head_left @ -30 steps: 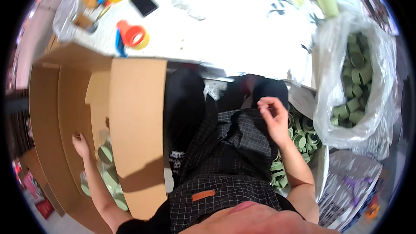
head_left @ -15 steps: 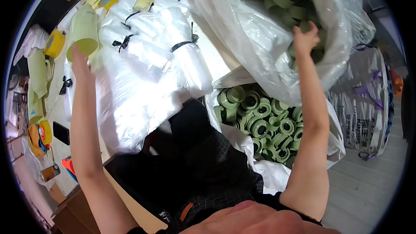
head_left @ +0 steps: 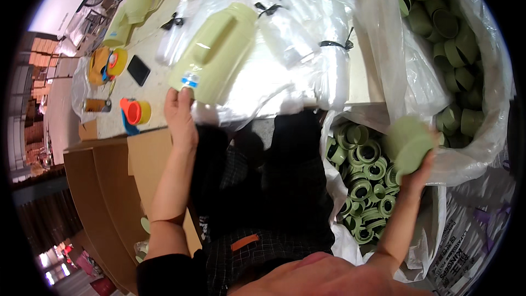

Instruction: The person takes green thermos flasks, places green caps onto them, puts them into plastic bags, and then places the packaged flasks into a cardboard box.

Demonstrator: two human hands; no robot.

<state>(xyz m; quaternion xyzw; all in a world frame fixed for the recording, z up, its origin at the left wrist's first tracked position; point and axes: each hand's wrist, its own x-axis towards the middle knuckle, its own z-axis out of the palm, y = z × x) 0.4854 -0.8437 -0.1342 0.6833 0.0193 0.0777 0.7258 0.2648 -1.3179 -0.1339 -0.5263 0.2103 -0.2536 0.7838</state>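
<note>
Fingers [head_left: 172, 100] pinching a jug, a cup held well apart

We are judging this piece of work to be at an early stage: both hands are filled, but jug [head_left: 216, 57] and cup [head_left: 412, 147] are not touching. Many loose cups [head_left: 460, 49] are filling the clear bag [head_left: 463, 172] at right, and rings [head_left: 361, 191] are crowding the white sack [head_left: 339, 238] below it, so plenty is seemingly waiting. Inside the box [head_left: 90, 178] a few green pieces are showing, mostly hidden behind our forearm; we cannot tell whether they are finished.

With our left hand [head_left: 182, 120] we are pinching the jug's near end between thumb and fingers. With our right hand [head_left: 421, 174] we are gripping the cup beside the bag, above the sack, its fingers partly hidden and blurred.

Our jug is slanting over the wrapped bundles [head_left: 285, 38] on the table [head_left: 359, 82], its handle facing up. It is looking smooth, pale yellow-green and glossy, and is wearing a blue-and-white sticker [head_left: 189, 80]. Whether its far end is capped, we cannot tell.
</note>
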